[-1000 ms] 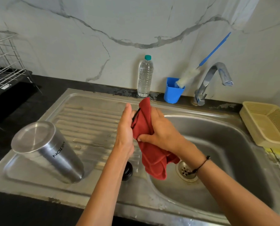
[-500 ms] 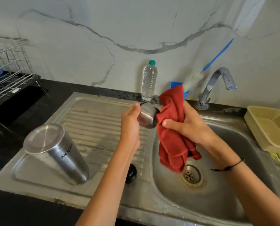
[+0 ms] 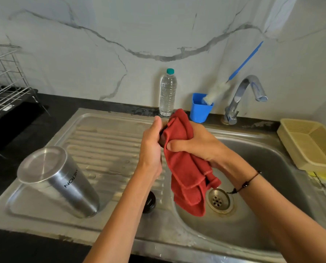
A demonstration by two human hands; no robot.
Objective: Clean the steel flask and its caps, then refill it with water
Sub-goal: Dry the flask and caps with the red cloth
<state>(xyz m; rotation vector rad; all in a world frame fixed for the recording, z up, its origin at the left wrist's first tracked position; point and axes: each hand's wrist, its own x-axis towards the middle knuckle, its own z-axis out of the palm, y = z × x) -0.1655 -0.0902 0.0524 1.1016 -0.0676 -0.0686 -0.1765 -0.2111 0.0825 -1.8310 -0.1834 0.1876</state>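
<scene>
Both your hands closed around a red cloth (image 3: 186,168) over the sink (image 3: 272,168).

Your left hand (image 3: 151,147) curls its fingers onto something almost wholly hidden at the cloth's 9 o'clock edge; can't tell what it is. Your right hand (image 3: 194,143) grips the cloth bunched, tail hanging toward the drain (image 3: 220,201). Steel flask (image 3: 59,181) stands upside down on the drainboard at 9 o'clock of your hands, well apart. Black cap (image 3: 149,203) lies at 6 o'clock, partly behind your left forearm. Water bottle (image 3: 167,93) at 12 o'clock by the wall.
</scene>
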